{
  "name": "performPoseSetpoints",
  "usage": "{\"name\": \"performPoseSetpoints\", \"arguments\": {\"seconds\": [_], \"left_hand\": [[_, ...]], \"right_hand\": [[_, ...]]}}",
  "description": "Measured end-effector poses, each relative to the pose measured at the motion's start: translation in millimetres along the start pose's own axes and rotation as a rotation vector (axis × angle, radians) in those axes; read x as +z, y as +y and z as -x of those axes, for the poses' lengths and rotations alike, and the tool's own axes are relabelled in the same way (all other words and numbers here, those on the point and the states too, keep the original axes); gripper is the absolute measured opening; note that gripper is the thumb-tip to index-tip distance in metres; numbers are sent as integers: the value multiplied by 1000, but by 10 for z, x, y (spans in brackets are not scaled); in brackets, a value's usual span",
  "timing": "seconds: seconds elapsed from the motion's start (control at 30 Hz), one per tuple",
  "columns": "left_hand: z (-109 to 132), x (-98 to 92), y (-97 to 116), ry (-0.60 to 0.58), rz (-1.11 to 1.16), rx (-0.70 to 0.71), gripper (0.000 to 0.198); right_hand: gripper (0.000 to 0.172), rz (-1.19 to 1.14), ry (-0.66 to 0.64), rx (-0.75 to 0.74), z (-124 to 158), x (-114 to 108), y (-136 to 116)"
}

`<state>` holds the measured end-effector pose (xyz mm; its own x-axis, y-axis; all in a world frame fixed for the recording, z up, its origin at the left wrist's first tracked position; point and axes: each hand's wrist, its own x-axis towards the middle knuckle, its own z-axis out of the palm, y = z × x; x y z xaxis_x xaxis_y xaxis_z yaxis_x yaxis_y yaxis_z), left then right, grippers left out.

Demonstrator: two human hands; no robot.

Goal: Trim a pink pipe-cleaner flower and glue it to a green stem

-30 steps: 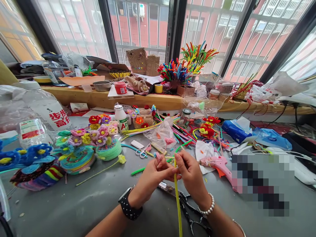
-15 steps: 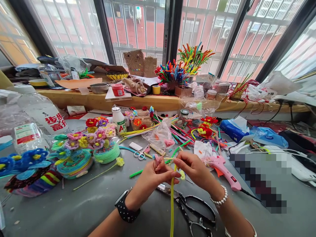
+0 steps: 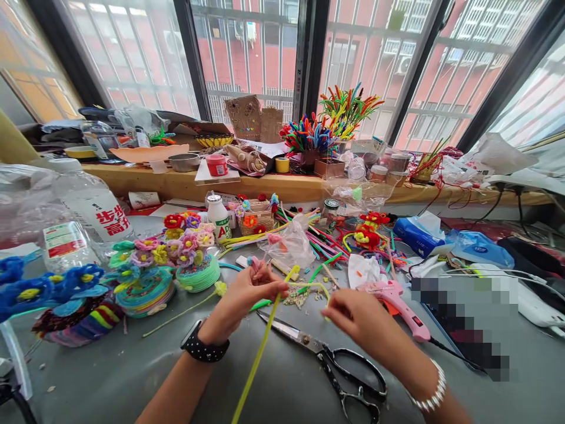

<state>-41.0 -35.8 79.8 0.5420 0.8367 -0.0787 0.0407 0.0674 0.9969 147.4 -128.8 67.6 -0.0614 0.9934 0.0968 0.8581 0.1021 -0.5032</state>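
My left hand pinches a yellow pipe cleaner, whose long end slants down to the bottom edge. A small pink and blue pipe-cleaner flower shows at the same hand, partly covered by its fingers. From that pinch a paler yellow stem runs right and bends down to my right hand. The right fingers are closed on the stem's end. Beneath the hands, large black-handled scissors lie on the grey table. A yellow flower on a stem lies to the left.
Pipe-cleaner flower pots stand at the left beside plastic bottles. A pink glue gun with a cord lies on the right. Loose pipe cleaners, small scissors parts and a plastic bag spread behind the hands. A wooden ledge borders the back.
My hands have moved apart, left hand leftward and right hand rightward. The pale stem now stretches between them, and the yellow pipe cleaner has swung from upright to slanting.
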Motion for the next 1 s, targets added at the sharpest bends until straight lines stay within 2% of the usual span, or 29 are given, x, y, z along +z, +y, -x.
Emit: {"name": "performPoseSetpoints", "arguments": {"seconds": [0.07, 0.13, 0.2, 0.37, 0.53, 0.63, 0.77, 0.9, 0.93, 1.0], "left_hand": [[4, -81, 34, 42, -12, 1, 31], [16, -144, 44, 60, -53, 8, 29], [40, -197, 31, 67, -102, 24, 27], [113, -285, -16, 118, -158, 21, 25], [115, -320, -56, 117, -138, -5, 23], [107, -341, -74, 96, -137, -1, 24], [138, -361, -48, 106, -88, 76, 32], [165, -371, -8, 116, -32, 120, 38], [165, -376, -5, 103, -32, 118, 39], [158, -386, -8, 82, -37, 126, 40]], "right_hand": [[5, 140, -158, -7, 224, 51, -27], [15, 235, -288, -15, 414, 114, -55], [28, 306, -327, -10, 530, 162, -78], [46, 322, -330, -15, 593, 221, -61], [44, 312, -247, -9, 594, 346, -15], [39, 249, -246, 61, 553, 365, -49], [21, 136, -282, 149, 500, 285, -59], [6, -158, -320, 239, 522, 257, 26], [4, -243, -321, 279, 537, 267, 46], [16, -421, -333, 334, 573, 294, 74]]}}
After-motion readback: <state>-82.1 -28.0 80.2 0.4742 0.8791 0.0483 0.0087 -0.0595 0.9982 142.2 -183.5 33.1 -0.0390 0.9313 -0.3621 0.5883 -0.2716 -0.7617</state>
